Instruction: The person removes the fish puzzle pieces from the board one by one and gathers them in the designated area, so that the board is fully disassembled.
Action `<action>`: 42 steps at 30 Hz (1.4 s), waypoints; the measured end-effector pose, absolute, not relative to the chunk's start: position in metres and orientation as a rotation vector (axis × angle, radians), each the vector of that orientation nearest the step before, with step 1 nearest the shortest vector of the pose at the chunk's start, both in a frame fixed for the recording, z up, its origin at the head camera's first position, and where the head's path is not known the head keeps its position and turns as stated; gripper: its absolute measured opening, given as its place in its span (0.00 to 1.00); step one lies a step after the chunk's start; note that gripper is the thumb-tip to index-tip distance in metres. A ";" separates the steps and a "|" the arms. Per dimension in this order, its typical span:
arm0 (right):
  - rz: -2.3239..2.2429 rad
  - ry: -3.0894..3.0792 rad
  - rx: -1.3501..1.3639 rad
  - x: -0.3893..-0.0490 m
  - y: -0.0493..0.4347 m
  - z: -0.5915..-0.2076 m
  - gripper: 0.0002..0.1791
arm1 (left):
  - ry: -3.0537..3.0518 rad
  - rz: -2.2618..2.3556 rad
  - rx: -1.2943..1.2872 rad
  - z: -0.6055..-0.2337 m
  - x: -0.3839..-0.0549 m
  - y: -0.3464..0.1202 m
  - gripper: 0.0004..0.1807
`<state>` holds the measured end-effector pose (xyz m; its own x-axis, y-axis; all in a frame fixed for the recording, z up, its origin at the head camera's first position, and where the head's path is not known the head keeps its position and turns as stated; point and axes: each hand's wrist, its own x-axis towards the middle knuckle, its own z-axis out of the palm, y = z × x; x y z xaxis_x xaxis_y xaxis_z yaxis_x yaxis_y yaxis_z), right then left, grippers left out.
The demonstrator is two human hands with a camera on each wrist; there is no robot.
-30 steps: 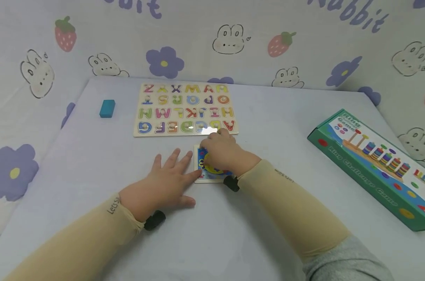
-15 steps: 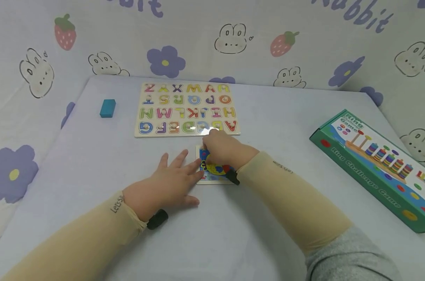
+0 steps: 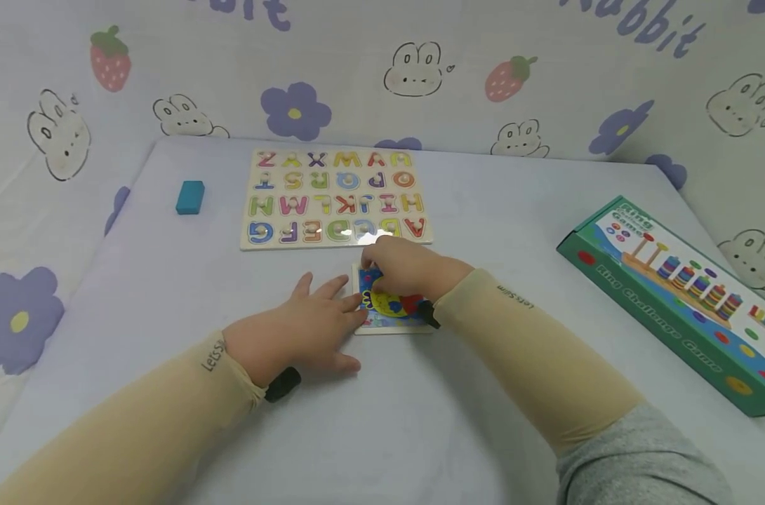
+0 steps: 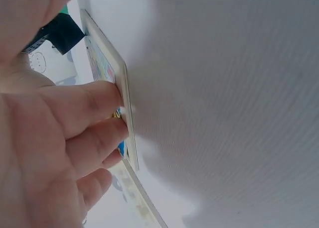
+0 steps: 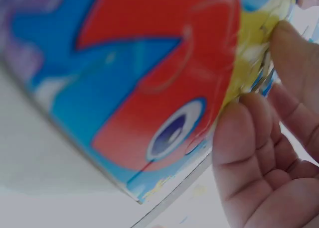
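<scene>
A small square jigsaw puzzle [image 3: 393, 322], with a pale wooden border and a blue, yellow and red cartoon picture, lies on the table. My left hand [image 3: 307, 326] is spread flat beside it, fingertips resting on its left border; in the left wrist view two fingers [image 4: 97, 138] press over that edge. My right hand [image 3: 408, 266] arches over the puzzle's upper part, fingers curled down. In the right wrist view its thumb [image 5: 289, 54] and fingers [image 5: 237, 133] pinch at a puzzle piece by the yellow area; the hand hides most of that piece.
A wooden alphabet board [image 3: 336, 240] with knobbed letters lies just behind the puzzle. A blue block [image 3: 190, 198] sits at the back left. On the right is a green Ring Challenge Game box [image 3: 673, 308]. Printed cloth [image 3: 452, 119] rises behind the table.
My left hand has shifted right, bringing more fingertips onto the puzzle's left border. My right hand has turned slightly over the puzzle, showing more of its red part.
</scene>
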<state>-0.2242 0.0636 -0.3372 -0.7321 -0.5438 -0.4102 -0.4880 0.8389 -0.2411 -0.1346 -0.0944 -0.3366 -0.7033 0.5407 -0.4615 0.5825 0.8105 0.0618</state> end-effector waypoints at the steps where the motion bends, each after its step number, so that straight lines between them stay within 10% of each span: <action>1: -0.160 2.543 -0.768 -0.224 0.065 -0.337 0.20 | 2.530 -0.127 0.839 -0.336 -0.135 -0.094 0.44; 42: -0.184 2.697 -0.655 -0.220 0.189 -0.350 0.22 | 2.580 -0.015 0.892 -0.351 -0.139 -0.083 0.42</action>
